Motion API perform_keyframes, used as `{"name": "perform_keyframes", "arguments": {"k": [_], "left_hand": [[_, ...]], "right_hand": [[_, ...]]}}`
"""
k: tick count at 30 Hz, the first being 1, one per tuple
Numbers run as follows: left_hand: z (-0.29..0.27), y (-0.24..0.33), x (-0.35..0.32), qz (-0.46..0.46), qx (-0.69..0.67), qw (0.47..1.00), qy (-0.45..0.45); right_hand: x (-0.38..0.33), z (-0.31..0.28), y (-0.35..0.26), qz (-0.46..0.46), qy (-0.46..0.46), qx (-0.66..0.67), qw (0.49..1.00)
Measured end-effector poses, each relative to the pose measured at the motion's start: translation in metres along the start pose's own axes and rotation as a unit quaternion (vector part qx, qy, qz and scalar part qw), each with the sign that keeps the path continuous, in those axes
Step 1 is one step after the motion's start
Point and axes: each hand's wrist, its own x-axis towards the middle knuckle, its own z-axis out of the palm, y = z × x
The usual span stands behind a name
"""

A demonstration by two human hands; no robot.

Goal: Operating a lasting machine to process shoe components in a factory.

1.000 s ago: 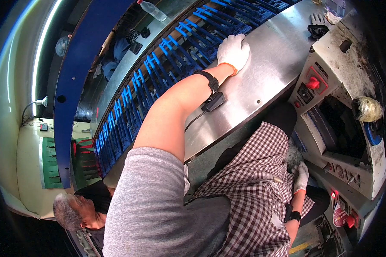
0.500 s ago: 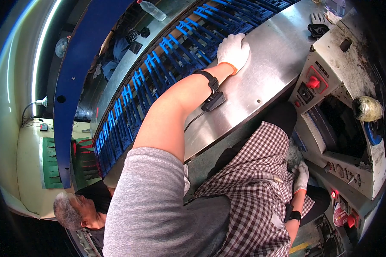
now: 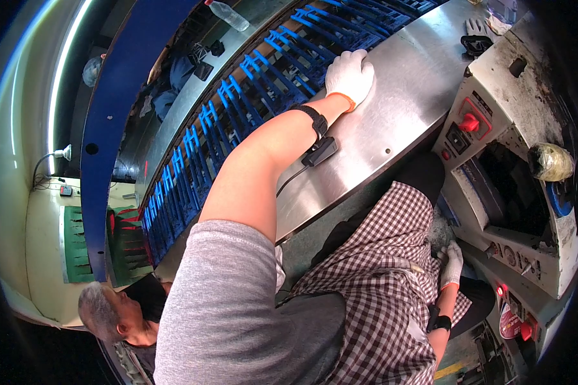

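Note:
My left hand (image 3: 349, 76), in a white glove with an orange cuff, lies palm down on the curved steel table (image 3: 398, 122), right at the edge of the blue slatted conveyor (image 3: 250, 96). It holds nothing. A black band with a small box and a cable sits on that wrist (image 3: 318, 131). My right hand (image 3: 451, 263), also in a white glove, hangs low beside my checked apron (image 3: 379, 289), fingers loosely curled. Whether it grips the cloth is unclear.
A grimy white machine (image 3: 520, 96) with a red knob (image 3: 469, 122) and buttons stands to the right, a wrapped bundle (image 3: 550, 160) on top. Dark gloves (image 3: 476, 40) lie at the table's far end. A plastic bottle (image 3: 228, 14) lies beyond the conveyor. Another person (image 3: 112, 314) is at lower left.

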Motion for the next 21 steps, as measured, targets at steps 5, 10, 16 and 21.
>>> {"name": "perform_keyframes", "arguments": {"k": [5,10,16,21], "left_hand": [[-0.0018,0.0019,-0.0005,0.001,-0.003,1.0,-0.002],[-0.0034,0.0026,-0.0002,0.0,0.0,1.0,-0.006],[-0.0034,0.0042,-0.0002,-0.001,-0.003,1.0,-0.007],[-0.0041,0.0037,0.0,-0.004,-0.005,1.0,-0.013]], "right_hand": [[0.0011,-0.0019,0.0012,0.002,0.0,-0.001,1.0],[0.0009,-0.0007,0.0011,-0.009,-0.002,-0.006,1.0],[0.0026,-0.0033,0.0015,0.0,0.0,-0.004,1.0],[0.0037,-0.0031,0.0027,0.0,-0.002,0.002,1.0]]}}
